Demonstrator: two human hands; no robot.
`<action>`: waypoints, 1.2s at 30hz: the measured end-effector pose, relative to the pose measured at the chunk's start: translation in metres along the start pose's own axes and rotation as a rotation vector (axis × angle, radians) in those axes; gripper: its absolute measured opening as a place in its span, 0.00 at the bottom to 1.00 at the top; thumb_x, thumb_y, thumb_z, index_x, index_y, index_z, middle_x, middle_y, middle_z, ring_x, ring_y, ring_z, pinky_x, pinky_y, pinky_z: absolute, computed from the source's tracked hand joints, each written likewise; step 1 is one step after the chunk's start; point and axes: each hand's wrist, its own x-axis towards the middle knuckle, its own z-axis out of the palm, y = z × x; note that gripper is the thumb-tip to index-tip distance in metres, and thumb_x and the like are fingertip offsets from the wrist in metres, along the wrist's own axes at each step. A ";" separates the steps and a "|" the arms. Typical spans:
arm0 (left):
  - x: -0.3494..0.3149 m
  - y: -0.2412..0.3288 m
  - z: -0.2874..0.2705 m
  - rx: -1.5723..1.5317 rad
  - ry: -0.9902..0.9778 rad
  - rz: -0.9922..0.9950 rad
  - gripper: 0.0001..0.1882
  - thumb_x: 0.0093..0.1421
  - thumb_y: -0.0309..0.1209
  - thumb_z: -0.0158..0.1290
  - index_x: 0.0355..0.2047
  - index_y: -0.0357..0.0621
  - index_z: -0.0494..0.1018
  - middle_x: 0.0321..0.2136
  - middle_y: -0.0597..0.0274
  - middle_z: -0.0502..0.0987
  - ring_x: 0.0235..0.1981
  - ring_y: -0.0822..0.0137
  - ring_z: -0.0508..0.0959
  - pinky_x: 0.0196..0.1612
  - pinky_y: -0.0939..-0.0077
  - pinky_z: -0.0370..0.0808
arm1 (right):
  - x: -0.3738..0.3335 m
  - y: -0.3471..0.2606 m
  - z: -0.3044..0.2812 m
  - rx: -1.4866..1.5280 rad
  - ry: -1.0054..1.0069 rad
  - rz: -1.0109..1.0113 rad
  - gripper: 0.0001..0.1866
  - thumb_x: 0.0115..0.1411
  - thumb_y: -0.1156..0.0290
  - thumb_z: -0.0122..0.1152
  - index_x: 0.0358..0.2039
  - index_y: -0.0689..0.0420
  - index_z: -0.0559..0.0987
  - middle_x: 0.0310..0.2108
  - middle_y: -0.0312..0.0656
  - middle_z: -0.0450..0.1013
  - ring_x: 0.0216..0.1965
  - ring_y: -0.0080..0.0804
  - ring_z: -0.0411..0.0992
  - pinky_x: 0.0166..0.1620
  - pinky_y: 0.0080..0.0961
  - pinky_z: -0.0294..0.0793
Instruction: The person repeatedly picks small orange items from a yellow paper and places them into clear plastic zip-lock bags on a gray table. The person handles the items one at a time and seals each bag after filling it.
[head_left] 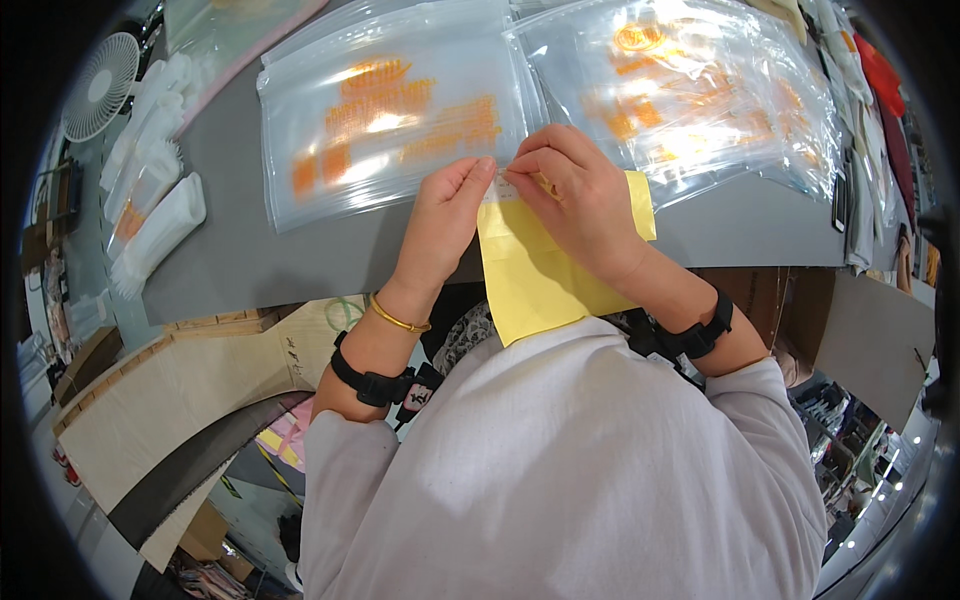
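A yellow paper sheet (pixel 535 275) hangs over the table's near edge, its lower end against my white shirt. At its top left corner is a small white label (pixel 504 190) with faint print. My left hand (pixel 452 212) is closed, thumb and forefinger pinching the sheet's corner beside the label. From the right, my right hand (pixel 575 195) lies across the sheet, its thumb and forefinger pinched at the label's upper edge. The bent fingers hide part of that edge. Just beyond both hands lies a stack of clear plastic bags (pixel 390 130) with orange print.
A second pile of clear bags (pixel 690 90), shiny and rumpled, lies at the right on the grey table (pixel 225 240). Rolled white plastic bags (pixel 160 230) line the left edge, near a white fan (pixel 100 85). A dark phone-like object (pixel 840 205) rests at the right edge.
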 end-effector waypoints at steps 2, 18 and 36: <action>-0.001 0.003 0.003 0.076 0.024 0.046 0.18 0.79 0.38 0.50 0.39 0.35 0.79 0.30 0.75 0.75 0.32 0.82 0.68 0.37 0.82 0.69 | 0.002 -0.005 -0.004 0.075 -0.014 0.028 0.07 0.56 0.77 0.73 0.33 0.58 0.81 0.38 0.35 0.78 0.35 0.36 0.77 0.35 0.31 0.79; 0.010 0.018 -0.006 1.296 -0.090 0.889 0.05 0.62 0.21 0.56 0.39 0.34 0.76 0.50 0.50 0.81 0.53 0.48 0.79 0.56 0.59 0.79 | 0.048 0.077 0.016 0.179 -0.269 0.350 0.07 0.61 0.70 0.72 0.33 0.62 0.87 0.45 0.35 0.81 0.50 0.37 0.72 0.54 0.32 0.74; 0.014 0.022 -0.001 1.369 -0.034 0.864 0.04 0.63 0.25 0.58 0.34 0.38 0.74 0.55 0.56 0.82 0.49 0.56 0.80 0.44 0.66 0.82 | 0.047 0.065 0.012 -0.491 -0.029 0.020 0.14 0.55 0.62 0.78 0.29 0.60 0.84 0.42 0.40 0.78 0.46 0.44 0.72 0.49 0.39 0.77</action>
